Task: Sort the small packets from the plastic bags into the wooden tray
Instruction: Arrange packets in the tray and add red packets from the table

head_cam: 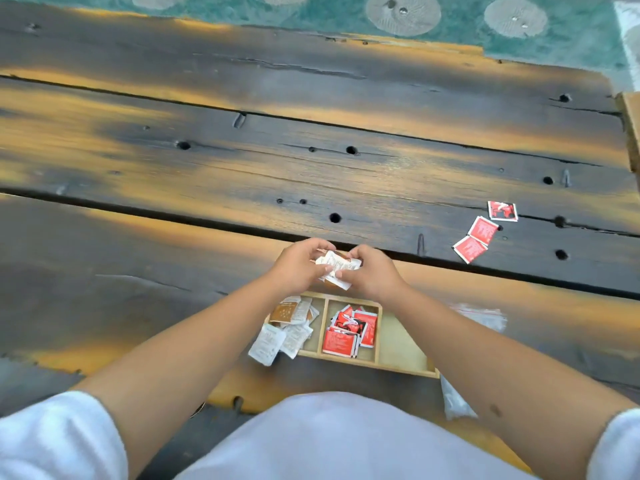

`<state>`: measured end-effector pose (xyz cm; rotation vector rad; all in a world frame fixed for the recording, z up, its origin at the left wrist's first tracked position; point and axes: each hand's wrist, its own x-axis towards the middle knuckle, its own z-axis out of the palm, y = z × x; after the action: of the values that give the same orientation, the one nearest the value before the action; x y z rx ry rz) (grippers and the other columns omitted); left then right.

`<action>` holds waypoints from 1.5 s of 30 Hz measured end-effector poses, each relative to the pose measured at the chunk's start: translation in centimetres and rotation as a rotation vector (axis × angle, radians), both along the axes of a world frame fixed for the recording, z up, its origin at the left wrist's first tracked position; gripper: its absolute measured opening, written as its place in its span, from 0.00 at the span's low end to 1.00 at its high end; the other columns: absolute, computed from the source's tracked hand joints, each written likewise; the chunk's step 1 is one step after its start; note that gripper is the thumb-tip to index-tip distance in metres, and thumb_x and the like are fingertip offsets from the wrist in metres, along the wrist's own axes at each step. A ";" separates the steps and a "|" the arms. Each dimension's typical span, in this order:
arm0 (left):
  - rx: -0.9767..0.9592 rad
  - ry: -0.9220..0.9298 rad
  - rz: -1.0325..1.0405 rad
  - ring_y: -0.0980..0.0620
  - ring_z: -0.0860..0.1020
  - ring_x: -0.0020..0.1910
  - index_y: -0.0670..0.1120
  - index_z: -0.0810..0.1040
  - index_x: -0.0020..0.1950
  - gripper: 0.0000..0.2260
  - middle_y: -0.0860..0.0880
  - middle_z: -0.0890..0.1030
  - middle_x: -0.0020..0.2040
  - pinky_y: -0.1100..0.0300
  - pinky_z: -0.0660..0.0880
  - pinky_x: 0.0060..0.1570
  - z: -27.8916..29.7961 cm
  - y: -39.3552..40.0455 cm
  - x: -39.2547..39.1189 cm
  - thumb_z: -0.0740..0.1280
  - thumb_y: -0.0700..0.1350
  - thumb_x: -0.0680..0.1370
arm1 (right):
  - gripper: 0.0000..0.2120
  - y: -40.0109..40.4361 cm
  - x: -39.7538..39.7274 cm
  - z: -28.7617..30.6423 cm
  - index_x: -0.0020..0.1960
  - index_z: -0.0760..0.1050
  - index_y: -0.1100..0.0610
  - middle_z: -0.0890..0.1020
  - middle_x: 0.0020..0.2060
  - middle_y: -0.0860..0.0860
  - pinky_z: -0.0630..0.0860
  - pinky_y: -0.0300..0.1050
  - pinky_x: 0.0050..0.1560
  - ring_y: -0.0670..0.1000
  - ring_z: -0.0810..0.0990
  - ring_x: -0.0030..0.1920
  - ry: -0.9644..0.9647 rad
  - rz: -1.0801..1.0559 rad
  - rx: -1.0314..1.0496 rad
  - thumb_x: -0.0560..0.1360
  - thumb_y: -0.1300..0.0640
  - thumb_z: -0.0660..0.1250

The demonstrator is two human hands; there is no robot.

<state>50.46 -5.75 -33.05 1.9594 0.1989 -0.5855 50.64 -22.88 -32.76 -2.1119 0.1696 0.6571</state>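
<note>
Likely a home or a small eatery, not a lab or workshop; cannot tell which. Shown by a rustic desk [311,161] of dark, weathered planks with orange patches, open cracks and old bolt holes. Beyond its far edge, at 12 o'clock, a teal rug [346,15] patterned with pale round shapes, a household sort of floor covering. At 6 o'clock, a light wooden tray [398,344] with compartments of small white packets [291,327] and red packets [349,330], like single-serve sachets. At 2 o'clock, loose red packets [479,233] on the planks. No tools or machines in sight.
</note>
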 end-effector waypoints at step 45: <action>0.397 -0.051 -0.358 0.50 0.74 0.51 0.47 0.73 0.60 0.14 0.48 0.75 0.57 0.55 0.73 0.53 -3.3 9.9 -7.3 0.70 0.45 0.75 | 0.14 9.7 -10.1 -4.5 0.61 0.74 0.55 0.84 0.47 0.56 0.75 0.45 0.41 0.57 0.82 0.43 0.027 -0.167 -0.327 0.76 0.60 0.64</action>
<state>43.14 4.16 -36.38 2.4168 -0.0792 -0.7702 40.54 -13.15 -37.30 -2.3682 0.4915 0.5892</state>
